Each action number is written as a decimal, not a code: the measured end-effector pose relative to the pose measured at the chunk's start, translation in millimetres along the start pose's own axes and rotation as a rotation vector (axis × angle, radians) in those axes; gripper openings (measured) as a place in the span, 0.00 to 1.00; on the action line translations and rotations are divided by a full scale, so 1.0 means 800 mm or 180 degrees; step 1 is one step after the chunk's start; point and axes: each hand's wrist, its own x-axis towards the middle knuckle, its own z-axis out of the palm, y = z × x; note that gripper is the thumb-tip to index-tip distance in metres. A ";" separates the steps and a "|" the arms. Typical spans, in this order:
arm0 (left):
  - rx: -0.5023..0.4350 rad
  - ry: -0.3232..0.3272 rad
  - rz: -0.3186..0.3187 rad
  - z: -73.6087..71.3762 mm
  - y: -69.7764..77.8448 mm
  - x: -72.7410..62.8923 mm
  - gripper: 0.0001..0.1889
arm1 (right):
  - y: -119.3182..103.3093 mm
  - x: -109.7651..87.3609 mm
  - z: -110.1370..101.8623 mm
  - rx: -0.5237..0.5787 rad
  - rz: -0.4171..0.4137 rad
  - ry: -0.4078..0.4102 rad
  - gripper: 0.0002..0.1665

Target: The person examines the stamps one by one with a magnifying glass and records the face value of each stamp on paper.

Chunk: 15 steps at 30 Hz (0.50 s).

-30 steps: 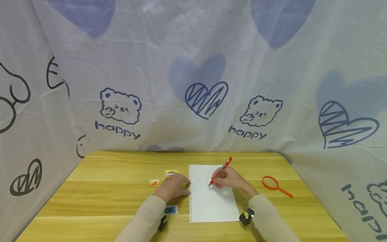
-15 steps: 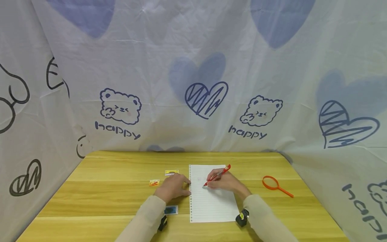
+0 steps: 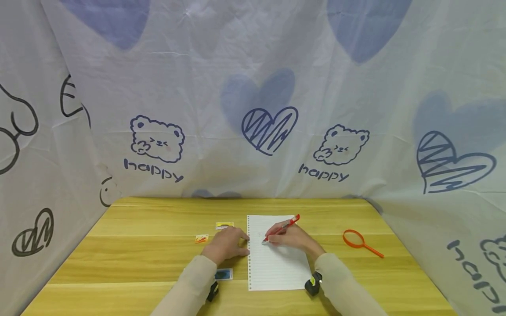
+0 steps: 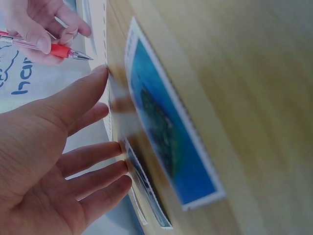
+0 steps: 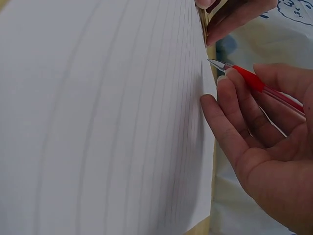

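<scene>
A lined sheet of paper (image 3: 278,272) with a punched left edge lies on the wooden table. My right hand (image 3: 290,237) pinches a red pen (image 3: 290,220), its tip low over the upper left part of the sheet. In the right wrist view the pen (image 5: 249,78) sits between thumb and fingers, and the little finger rests by the paper. My left hand (image 3: 226,243) touches the sheet's left edge with thumb and fingertips, fingers extended. Beside it, in the left wrist view, lies a blue stamp-like card (image 4: 161,117) with a dark green shape.
Two small yellow cards, one farther back (image 3: 224,225) and one farther left (image 3: 201,238), lie past the left hand. An orange magnifying glass (image 3: 354,239) rests on the table's right side. A printed cloth (image 3: 213,145) hangs behind the table.
My right hand has moved left across the sheet with the pen, which now leans lower. The left hand, paper and cards have stayed in place.
</scene>
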 end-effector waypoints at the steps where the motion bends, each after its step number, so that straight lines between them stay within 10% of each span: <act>1: 0.0008 0.0001 -0.0001 0.000 0.000 0.000 0.21 | 0.000 0.001 0.000 -0.0001 0.0007 -0.0003 0.10; 15: 0.0008 -0.0002 -0.0002 0.001 -0.001 0.001 0.22 | 0.000 0.001 0.003 0.0117 0.0010 -0.0014 0.11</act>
